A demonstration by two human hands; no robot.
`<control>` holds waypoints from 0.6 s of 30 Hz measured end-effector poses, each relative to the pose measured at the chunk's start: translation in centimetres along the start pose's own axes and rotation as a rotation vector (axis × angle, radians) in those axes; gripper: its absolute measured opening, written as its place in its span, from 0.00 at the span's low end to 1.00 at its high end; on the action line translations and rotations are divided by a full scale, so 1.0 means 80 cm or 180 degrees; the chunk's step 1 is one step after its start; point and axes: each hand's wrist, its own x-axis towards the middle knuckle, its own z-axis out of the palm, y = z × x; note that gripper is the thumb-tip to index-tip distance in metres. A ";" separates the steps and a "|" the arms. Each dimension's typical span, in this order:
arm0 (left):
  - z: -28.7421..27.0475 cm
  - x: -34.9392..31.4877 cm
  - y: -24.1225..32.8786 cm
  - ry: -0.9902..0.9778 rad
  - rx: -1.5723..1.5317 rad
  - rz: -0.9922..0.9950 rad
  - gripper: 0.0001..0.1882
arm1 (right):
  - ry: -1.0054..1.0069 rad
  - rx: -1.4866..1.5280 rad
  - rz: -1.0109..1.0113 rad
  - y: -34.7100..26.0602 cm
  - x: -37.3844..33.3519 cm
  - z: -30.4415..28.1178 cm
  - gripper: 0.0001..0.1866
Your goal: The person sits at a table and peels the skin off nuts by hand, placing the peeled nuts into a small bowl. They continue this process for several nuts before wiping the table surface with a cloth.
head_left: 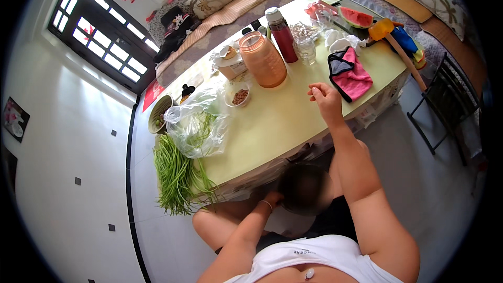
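Observation:
Over the table's near edge hangs my right hand (326, 97), raised with the fingers curled in; whatever may be between them is too small to make out. Closest to it lies a pink cloth (356, 76) with dark edging. My left hand (273, 198), a bracelet on its wrist, is low between my knees, at the edge of a dark round shape (301, 188). That shape is blurred, and I cannot tell what it is; the left fingertips are hidden there. Long green stalks (175, 175) lie over the table's left corner, partly under a clear plastic bag (196, 126).
The pale table (267, 131) bears a bowl of brown pieces (239, 97), an orange-brown jar (262, 63), a red thermos (283, 36), clear cups (306, 51) and watermelon (356, 17). A long-handled orange tool (401, 52) juts past the right edge, near a folding chair (448, 107).

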 end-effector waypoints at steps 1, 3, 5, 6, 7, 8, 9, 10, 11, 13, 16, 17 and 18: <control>0.002 0.002 -0.002 0.0130 -0.0435 -0.0335 0.15 | -0.0067 -0.0021 0.0032 0.005 0.003 0.000 0.12; 0.048 -0.019 0.043 0.0295 -0.0634 -0.0466 0.19 | -0.0093 -0.0209 0.0138 0.031 0.012 -0.022 0.12; 0.037 -0.045 0.056 0.0373 0.0584 0.0092 0.24 | -0.0186 -0.0155 0.0168 0.030 0.009 -0.003 0.12; 0.015 -0.046 0.051 0.0086 0.1985 0.0614 0.28 | -0.0240 -0.0126 0.0182 0.030 0.007 0.007 0.13; -0.010 -0.056 0.045 0.0076 0.3324 0.1253 0.31 | -0.0294 -0.0144 0.0159 0.024 0.003 0.022 0.13; 0.021 -0.096 0.104 -0.0144 0.3487 0.1220 0.32 | -0.0214 -0.0341 0.0150 0.037 0.005 0.007 0.13; 0.043 -0.162 0.170 -0.0276 0.3658 0.1148 0.34 | -0.0179 -0.0455 0.0131 0.039 0.006 0.002 0.13; 0.061 -0.235 0.234 -0.0372 0.3819 0.1065 0.36 | -0.0185 -0.0456 0.0131 0.037 0.006 0.004 0.13; 0.063 -0.304 0.281 -0.0527 0.3827 0.1629 0.39 | -0.0214 -0.0439 0.0132 0.036 0.005 0.010 0.13; 0.040 -0.398 0.337 -0.1052 0.2794 0.3100 0.45 | -0.0276 -0.0476 0.0150 0.041 0.002 0.022 0.13; 0.028 -0.538 0.384 -0.0991 -0.0198 0.4591 0.65 | -0.0326 -0.0613 0.0151 0.048 -0.002 0.031 0.13; 0.033 -0.579 0.400 -0.1097 -0.0825 0.5164 0.63 | -0.0300 -0.0687 0.0138 0.050 -0.002 0.028 0.14; 0.043 -0.650 0.411 -0.0979 -0.1262 0.5773 0.61 | -0.0426 -0.0588 0.0122 0.040 -0.009 0.056 0.14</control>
